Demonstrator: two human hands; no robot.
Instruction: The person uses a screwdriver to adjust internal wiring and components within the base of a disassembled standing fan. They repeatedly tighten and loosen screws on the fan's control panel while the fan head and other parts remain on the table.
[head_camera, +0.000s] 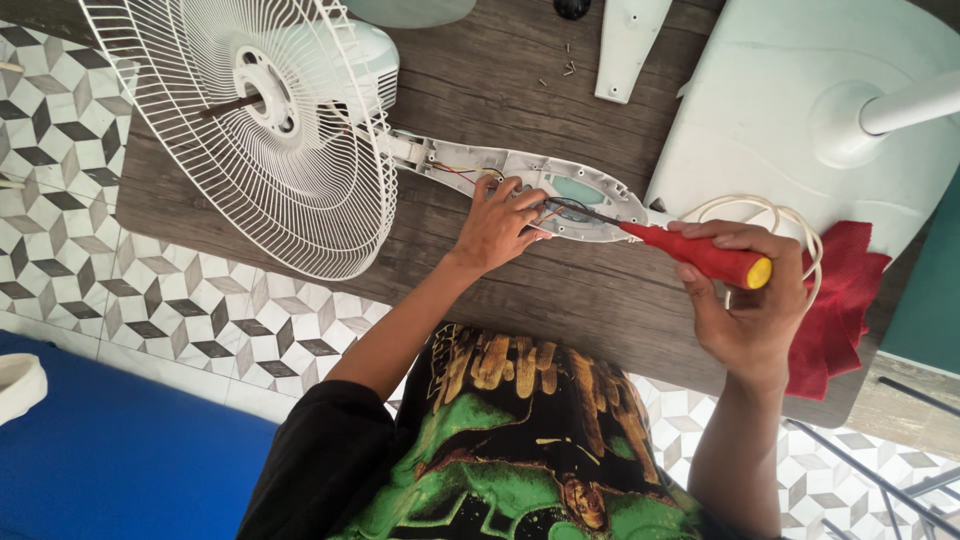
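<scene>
1. We are working on the open white fan neck (520, 180), which lies flat on the wooden table (560, 290) beside the round wire fan guard (260, 130).
2. Our left hand (497, 225) presses down on the neck, fingers bent over the small wires (555, 208) inside.
3. Our right hand (752, 300) is closed around the red screwdriver (700, 255). Its dark tip points into the open neck.
4. We think a steady hand and a slow turn are needed here, so the tip does not slip onto the wires.
5. We see no boxes, labels or signs. A red cloth (840, 300) lies by the white fan base (800, 110).
</scene>
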